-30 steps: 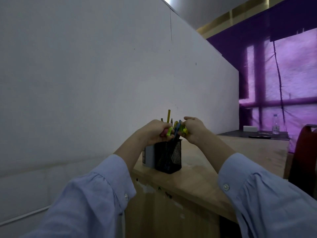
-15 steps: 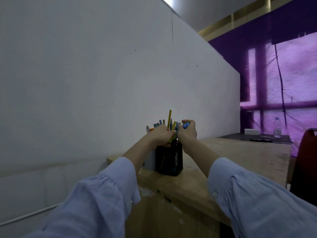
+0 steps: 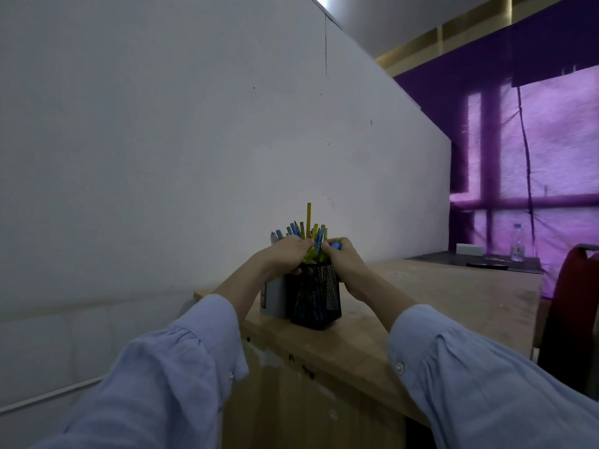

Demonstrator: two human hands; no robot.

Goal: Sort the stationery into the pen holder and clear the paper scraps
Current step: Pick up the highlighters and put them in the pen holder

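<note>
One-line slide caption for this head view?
Left hand and right hand grip pens and pencils standing in a black mesh pen holder on a wooden desk.

Here's the pale wooden counter (image 3: 453, 296), running along the white wall. Near its front corner stands a black mesh pen holder (image 3: 319, 299), upright and bristling with pens (image 3: 308, 222), with a grey container (image 3: 275, 298) right against its left side. Way down the far end lies a dark mat (image 3: 437, 260), carrying a water bottle (image 3: 517, 243) and a white box (image 3: 469, 249).
</note>
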